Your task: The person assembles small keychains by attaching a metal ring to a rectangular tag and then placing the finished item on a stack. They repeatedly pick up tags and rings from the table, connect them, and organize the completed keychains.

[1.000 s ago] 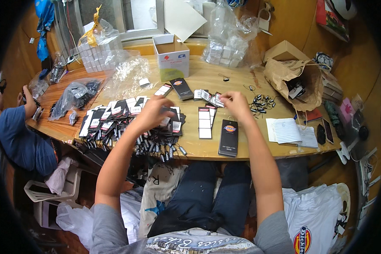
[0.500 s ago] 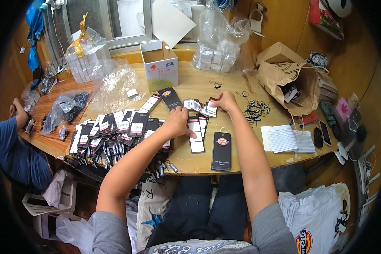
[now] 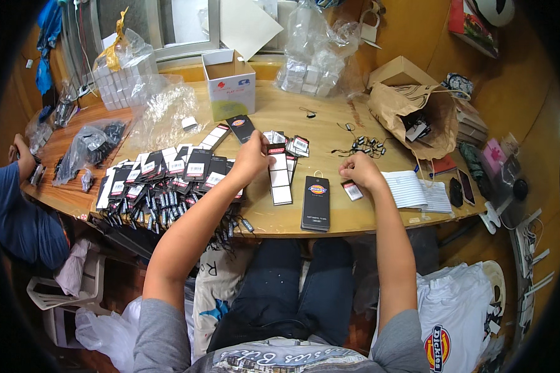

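Note:
My left hand [image 3: 252, 159] pinches a long black tag with white panels and a red top [image 3: 280, 177] near its upper end. Partly beneath that tag lie more of the same kind. My right hand [image 3: 362, 170], fingers closed, grips a small barcode tag [image 3: 353, 191] above the table, left of the notebook. Just beyond my left hand are several small barcode tags [image 3: 299, 145] and a black hang tag [image 3: 240, 128]. Between my hands, toward the table's near edge, sits a stack of black hang tags [image 3: 316, 205] with a string loop on top.
A large heap of tags with black cords [image 3: 168, 180] spreads at the left. Corded pieces [image 3: 368, 147], a notebook [image 3: 417, 194] and a paper bag [image 3: 410, 118] lie on the right. An open box [image 3: 231, 90] stands behind. Another person's arm [image 3: 25, 158] is at far left.
My right hand has moved right and nearer, away from the small barcode tags, carrying one. My left hand stays at the long tag. The whole view has shifted slightly.

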Motion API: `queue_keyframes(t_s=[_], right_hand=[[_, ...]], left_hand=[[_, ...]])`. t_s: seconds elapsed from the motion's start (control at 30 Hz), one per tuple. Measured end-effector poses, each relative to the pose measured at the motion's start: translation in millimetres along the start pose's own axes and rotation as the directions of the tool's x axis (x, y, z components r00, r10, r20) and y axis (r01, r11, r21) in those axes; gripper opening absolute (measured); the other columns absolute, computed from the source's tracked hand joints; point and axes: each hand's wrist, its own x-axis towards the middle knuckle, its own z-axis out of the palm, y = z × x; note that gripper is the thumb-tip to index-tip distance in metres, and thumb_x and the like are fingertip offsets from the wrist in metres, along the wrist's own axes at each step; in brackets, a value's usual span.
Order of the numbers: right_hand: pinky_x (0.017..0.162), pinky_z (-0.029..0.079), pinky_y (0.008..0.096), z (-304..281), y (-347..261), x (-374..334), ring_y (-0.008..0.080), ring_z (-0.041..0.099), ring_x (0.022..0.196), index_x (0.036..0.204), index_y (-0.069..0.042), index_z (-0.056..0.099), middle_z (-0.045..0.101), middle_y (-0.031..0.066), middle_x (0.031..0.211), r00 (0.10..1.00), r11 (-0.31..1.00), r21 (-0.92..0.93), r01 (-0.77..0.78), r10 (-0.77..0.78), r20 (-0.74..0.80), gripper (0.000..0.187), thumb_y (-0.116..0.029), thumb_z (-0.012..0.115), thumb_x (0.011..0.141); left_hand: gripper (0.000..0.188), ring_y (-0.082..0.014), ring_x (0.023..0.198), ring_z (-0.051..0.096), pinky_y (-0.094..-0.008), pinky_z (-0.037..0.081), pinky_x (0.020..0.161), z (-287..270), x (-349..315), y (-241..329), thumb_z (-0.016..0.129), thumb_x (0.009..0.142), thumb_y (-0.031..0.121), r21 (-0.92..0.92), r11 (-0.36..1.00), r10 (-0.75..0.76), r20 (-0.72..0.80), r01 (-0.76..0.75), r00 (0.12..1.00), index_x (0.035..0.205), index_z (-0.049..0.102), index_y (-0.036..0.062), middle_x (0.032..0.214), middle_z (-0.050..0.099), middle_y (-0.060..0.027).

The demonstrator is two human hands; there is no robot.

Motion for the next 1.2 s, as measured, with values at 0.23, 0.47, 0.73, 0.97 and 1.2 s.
queue_keyframes(t_s=[0.23, 0.47, 0.73, 0.97, 1.2], right_hand=[[0.089, 0.033, 0.0320, 19, -39, -32, 0.0283, 0.039, 0.105, 0.107, -0.003, 0.048, 0.047, 0.0135, 0.104, 0.937, 0.927, -0.192, 0.323, -0.284, 0.203, 0.075, -0.024, 0.078, 0.042], [0.078, 0.040, 0.0308, 22, -46, -27, 0.0241, 0.050, 0.090, 0.091, 0.002, 0.052, 0.054, 0.0128, 0.091, 0.950, 0.925, -0.224, 0.307, -0.312, 0.015, 0.053, -0.012, 0.076, 0.046], [0.042, 0.040, 0.0173, -11, -73, -40, 0.0070, 0.051, 0.053, 0.085, 0.002, 0.054, 0.058, 0.0076, 0.069, 0.944, 0.649, 0.699, 0.299, -0.308, -0.119, 0.015, 0.000, 0.058, 0.071], [0.070, 0.044, 0.0317, -17, -6, -59, 0.0280, 0.055, 0.072, 0.096, 0.002, 0.053, 0.058, 0.0156, 0.080, 0.938, 0.970, -0.058, 0.235, -0.242, -0.247, 0.031, -0.011, 0.060, 0.068], [0.076, 0.040, 0.0345, 14, 15, -146, 0.0265, 0.051, 0.088, 0.095, -0.001, 0.055, 0.056, 0.0115, 0.094, 0.804, 0.805, -0.344, 0.483, -0.564, -0.188, 0.035, -0.009, 0.062, 0.062]], left_hand=[[0.025, -0.0098, 0.060, 0.052, -0.0218, 0.041, 0.052, -28, -15, 58, 0.055, 0.072, -0.002, -0.467, 0.866, -0.154, 0.093, 0.180, 0.984, 0.095, 0.046, -0.0021, 0.068, 0.055, -0.0063], [0.025, -0.0090, 0.060, 0.050, -0.0227, 0.040, 0.054, -27, -30, 65, 0.054, 0.075, 0.006, -0.364, 0.930, -0.063, -0.010, 0.054, 0.998, 0.096, 0.050, -0.0052, 0.068, 0.056, -0.0055], [0.014, -0.0042, 0.061, 0.047, -0.0189, 0.037, 0.052, 6, -44, 85, 0.052, 0.078, 0.007, -0.425, 0.905, 0.050, 0.150, 0.018, 0.987, 0.088, 0.054, -0.0041, 0.068, 0.056, -0.0024], [0.010, -0.0037, 0.049, 0.040, -0.0198, 0.031, 0.044, 12, -69, 97, 0.057, 0.074, 0.006, -0.495, 0.869, 0.018, 0.009, -0.012, 1.000, 0.073, 0.050, -0.0010, 0.057, 0.051, 0.0000], [0.010, -0.0034, 0.047, 0.039, -0.0177, 0.029, 0.042, -2, -102, 88, 0.052, 0.079, 0.008, -0.686, 0.717, -0.139, 0.034, 0.124, 0.990, 0.080, 0.044, 0.0027, 0.058, 0.047, 0.0017]])
